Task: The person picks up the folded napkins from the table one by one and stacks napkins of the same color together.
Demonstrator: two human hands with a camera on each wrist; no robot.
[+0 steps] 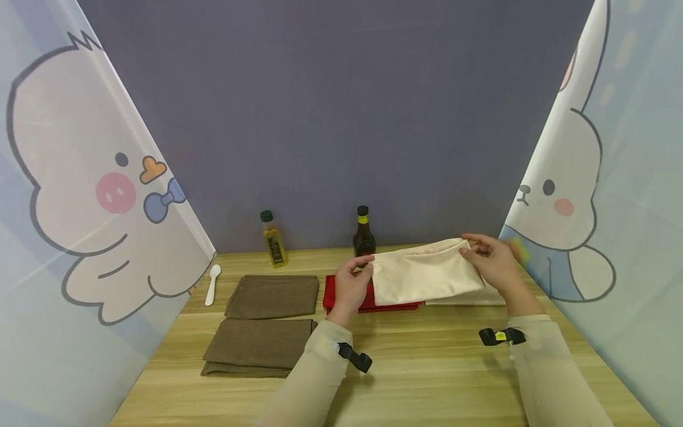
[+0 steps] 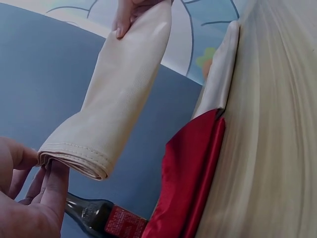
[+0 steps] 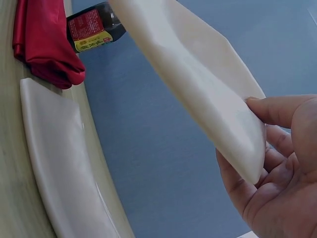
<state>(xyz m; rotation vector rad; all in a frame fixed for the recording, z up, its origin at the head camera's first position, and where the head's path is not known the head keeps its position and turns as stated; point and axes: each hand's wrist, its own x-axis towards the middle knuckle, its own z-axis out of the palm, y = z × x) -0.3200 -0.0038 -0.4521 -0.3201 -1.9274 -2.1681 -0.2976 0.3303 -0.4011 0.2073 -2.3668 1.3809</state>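
Note:
Both hands hold up a folded cream cloth (image 1: 424, 276) above the table, its layers hanging slightly toward the front. My left hand (image 1: 350, 284) pinches its left top corner between thumb and fingers. At the opposite end, my right hand (image 1: 493, 264) pinches the right corner; in the right wrist view the thumb presses one face with fingers behind. Below lies a folded red cloth (image 2: 185, 173), partly covered by the raised one in the head view. Beside it, a second folded cream cloth (image 3: 64, 153) rests flat on the table.
Two folded brown cloths (image 1: 261, 347) lie at the left of the wooden table (image 1: 416, 379). A white spoon (image 1: 212, 286) is at the far left. Along the back wall stand a yellow oil bottle (image 1: 274, 240) and a dark sauce bottle (image 1: 364, 234). Printed panels flank both sides.

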